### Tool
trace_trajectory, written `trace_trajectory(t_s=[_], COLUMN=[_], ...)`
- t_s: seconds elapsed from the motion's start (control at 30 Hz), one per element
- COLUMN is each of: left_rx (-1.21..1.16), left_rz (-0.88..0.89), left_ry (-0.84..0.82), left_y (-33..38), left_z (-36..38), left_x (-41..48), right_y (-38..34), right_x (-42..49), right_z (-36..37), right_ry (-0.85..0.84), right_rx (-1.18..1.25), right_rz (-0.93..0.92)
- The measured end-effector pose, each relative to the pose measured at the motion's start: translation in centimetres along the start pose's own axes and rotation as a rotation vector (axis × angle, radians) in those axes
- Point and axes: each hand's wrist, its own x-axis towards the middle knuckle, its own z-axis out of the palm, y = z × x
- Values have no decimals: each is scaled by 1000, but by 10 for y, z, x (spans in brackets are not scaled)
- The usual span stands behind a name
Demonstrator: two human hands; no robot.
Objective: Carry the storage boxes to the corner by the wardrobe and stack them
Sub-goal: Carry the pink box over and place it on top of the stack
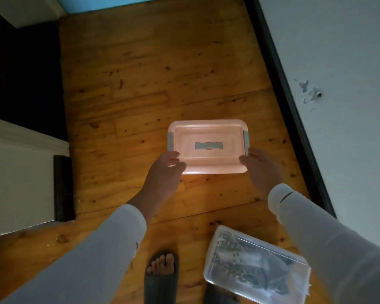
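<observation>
A pink storage box [207, 137] with a grey lid handle and grey side clips is at the centre, over the wooden floor. My left hand [165, 172] grips its near left corner and my right hand [258, 165] grips its near right corner. Whether the box rests on the floor or hangs just above it I cannot tell. A clear plastic box [255, 264] with dark patterned contents lies on the floor at the lower right, near my feet.
A white wall [342, 84] with a black skirting board [287, 102] runs along the right. White furniture [20, 176] and a dark gap [22, 73] stand on the left. My foot in a dark sandal [161, 275] is at the bottom centre on the wooden floor [154, 73].
</observation>
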Motion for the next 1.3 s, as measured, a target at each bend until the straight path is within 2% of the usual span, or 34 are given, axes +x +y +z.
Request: trace_trajectory(t_s=[0.2,0.33,0.5,0.63,0.83,1.03,1.3], left_rx=[-14,45,83,55,-45,-137,-126], left_rz=[-13,12,38,-40,-80,-92,-87], left_ry=[104,130,174,160,36,42,70], left_y=[-41,-53,-59,-66,-77,-76,-83], left_z=[17,27,38,37,41,43,26], left_x=[57,85,112,126,125,127,114], right_y=[32,39,45,48,58,55,59], right_x=[51,70,94,102,105,103,82], right_z=[30,42,49,50,48,44,44], right_ry=[48,121,127,121,96,85,89], right_rx=[-62,-141,-209,-203,-193,-156,-78], right_rz=[-15,-62,-82,-59,-21,-8,15])
